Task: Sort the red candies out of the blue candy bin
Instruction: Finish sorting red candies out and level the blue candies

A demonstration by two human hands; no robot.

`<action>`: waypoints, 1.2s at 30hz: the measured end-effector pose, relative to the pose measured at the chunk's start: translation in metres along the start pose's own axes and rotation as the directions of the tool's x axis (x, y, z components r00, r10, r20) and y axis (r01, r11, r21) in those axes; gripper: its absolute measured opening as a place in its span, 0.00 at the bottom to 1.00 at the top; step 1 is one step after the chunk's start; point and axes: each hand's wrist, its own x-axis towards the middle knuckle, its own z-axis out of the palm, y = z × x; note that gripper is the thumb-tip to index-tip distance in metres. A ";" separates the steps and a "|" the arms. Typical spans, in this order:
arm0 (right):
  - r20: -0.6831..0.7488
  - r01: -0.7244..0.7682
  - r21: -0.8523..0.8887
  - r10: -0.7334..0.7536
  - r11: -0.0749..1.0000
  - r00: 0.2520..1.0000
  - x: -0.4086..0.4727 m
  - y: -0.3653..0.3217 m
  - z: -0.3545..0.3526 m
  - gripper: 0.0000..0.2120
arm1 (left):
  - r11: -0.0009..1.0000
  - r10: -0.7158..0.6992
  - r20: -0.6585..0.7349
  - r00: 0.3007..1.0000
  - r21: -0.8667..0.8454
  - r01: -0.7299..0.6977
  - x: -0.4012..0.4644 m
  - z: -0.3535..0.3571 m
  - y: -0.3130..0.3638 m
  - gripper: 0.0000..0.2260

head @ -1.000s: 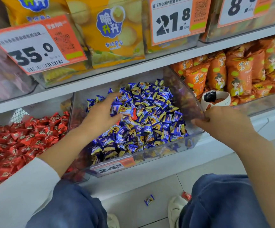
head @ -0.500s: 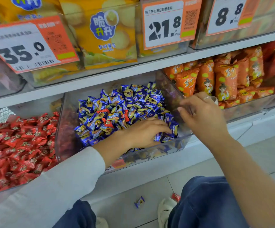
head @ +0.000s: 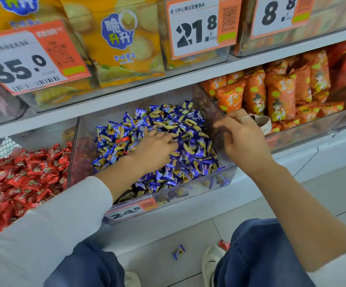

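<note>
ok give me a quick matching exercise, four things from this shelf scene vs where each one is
Things:
1. stray red candy
2. left hand
3. loose blue candy
4. orange snack bags

Places:
A. on the floor between the feet
B. bin right of the blue candies
C. lying on the blue pile
D. buried in the blue pile

Pairs: 1-C, 2-D, 3-A, 4-B

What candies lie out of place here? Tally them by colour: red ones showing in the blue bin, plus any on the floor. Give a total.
Red: 2, a red candy in the blue candy bin and a second red candy on the floor.
Blue: 1, a blue candy on the floor.
Total: 3 in view; more may be buried.
</note>
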 end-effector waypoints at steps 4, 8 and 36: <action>0.006 0.005 0.004 -0.005 1.000 1.000 0.000 0.000 0.000 0.18 | 0.998 -0.036 0.138 0.990 -0.054 0.044 -0.022 -0.008 -0.024 0.16; -0.008 0.015 -0.004 -0.015 1.000 1.000 -0.002 -0.001 -0.001 0.17 | 0.972 0.042 0.291 0.956 -0.234 0.029 -0.037 -0.022 -0.021 0.21; 0.549 0.267 -0.114 -0.164 0.957 0.819 0.022 -0.112 0.105 0.19 | 0.656 -0.583 0.163 0.796 -0.484 0.580 -0.075 -0.012 -0.046 0.23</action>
